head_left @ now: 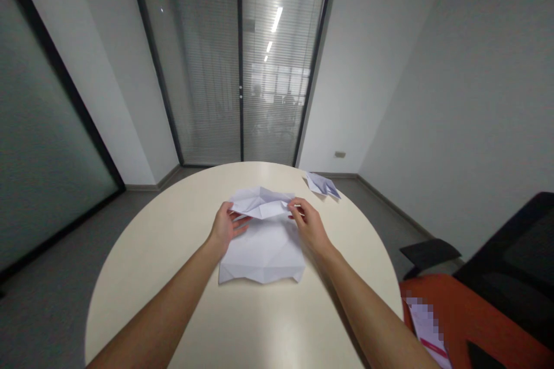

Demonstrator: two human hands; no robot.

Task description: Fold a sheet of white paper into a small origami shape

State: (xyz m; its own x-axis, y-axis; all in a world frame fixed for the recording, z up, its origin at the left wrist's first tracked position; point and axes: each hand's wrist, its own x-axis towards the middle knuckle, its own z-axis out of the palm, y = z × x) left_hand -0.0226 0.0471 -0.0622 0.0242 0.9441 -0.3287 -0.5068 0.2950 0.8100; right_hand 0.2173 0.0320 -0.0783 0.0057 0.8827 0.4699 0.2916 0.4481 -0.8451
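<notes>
Your left hand (223, 227) has its grip on the left end of a creased white paper sheet's (264, 245) raised far part, above the round cream tabletop (142, 277); your right hand (310, 223) pinches its right end. Beyond the sheet, rightward, lies smaller folded white paper (322, 184).

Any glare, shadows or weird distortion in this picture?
All in the head view: soft glare on the table near the bottom edge; bright streaks on the glass door; a dark shadow beside the right forearm; walls slanting, wide-angle style; pixelation over an item on the chair seat; the creased paper reasonably clear.
</notes>
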